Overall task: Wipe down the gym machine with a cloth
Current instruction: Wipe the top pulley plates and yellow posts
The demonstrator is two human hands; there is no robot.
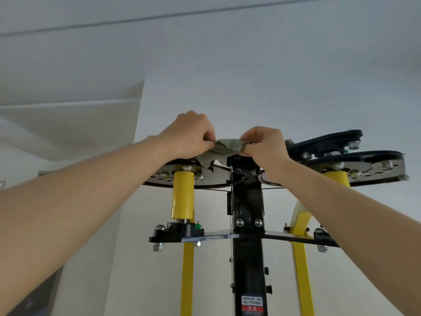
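I look up at the top of a black and yellow gym machine (248, 201). Its black centre post rises to two black perforated discs, one on the left (182, 179) and one on the right (369, 169). A crumpled grey-green cloth (219, 150) hangs just above the top of the post. My left hand (189, 135) pinches the cloth's left end and my right hand (264, 142) pinches its right end. Both arms reach upward.
Yellow tubes (183, 197) and bars (301, 258) run down on both sides of the post. A black cross plate (214, 237) with bolts spans below. A red and white warning label (251, 304) sits low on the post. White wall and ceiling lie behind.
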